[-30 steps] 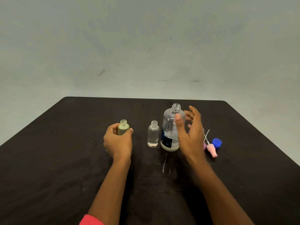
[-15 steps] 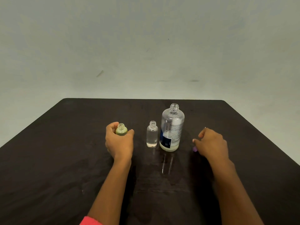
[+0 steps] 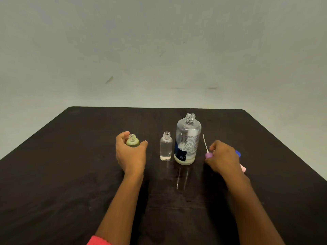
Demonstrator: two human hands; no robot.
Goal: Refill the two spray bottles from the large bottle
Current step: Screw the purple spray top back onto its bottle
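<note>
My left hand [image 3: 131, 155] grips a small uncapped spray bottle [image 3: 132, 140] filled with greenish liquid, upright on the table. A second small clear bottle [image 3: 166, 146], uncapped and holding only a little liquid, stands beside the large clear bottle [image 3: 188, 140]. The large bottle is open, with a thin layer of pale liquid at its bottom. To its right, my right hand [image 3: 222, 157] pinches a purple spray head [image 3: 208, 155] whose white dip tube [image 3: 204, 142] points up and away.
A blue cap [image 3: 238, 153] and a pink spray head [image 3: 243, 168] lie on the black table [image 3: 70, 174] just behind my right hand, partly hidden by it. A plain grey wall stands beyond the table's far edge.
My right hand left the large bottle, dropped to the table on its right and picked up the purple spray head. My left hand kept its hold on the green bottle.
</note>
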